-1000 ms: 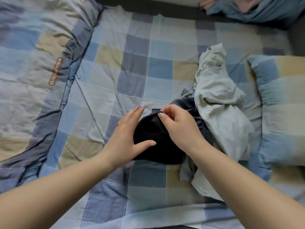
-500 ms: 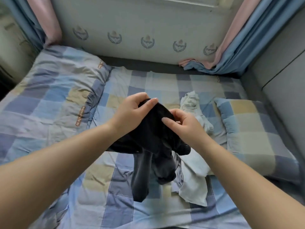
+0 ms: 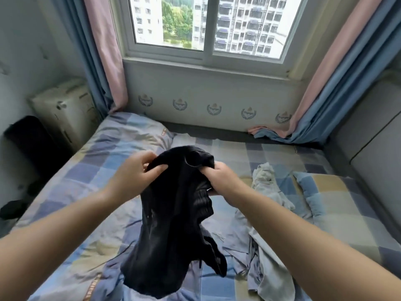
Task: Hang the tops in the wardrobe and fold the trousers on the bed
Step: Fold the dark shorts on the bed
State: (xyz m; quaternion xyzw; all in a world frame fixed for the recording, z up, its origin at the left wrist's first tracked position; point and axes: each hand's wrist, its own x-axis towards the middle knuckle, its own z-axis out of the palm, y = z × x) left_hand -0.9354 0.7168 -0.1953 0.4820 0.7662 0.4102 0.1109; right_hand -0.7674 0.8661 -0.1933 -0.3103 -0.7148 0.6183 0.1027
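Both hands hold a black garment [image 3: 173, 213] up above the bed [image 3: 271, 153]. Left hand [image 3: 134, 170] pinches its top edge between thumb and curled fingers; right hand [image 3: 219, 177] grips the other side of the top in a fist. The cloth hangs down bunched, so it may be trousers, but the shape is not clear. A pale garment [image 3: 267, 185] lies crumpled on the checked sheet to the right, beside a pillow [image 3: 338, 203].
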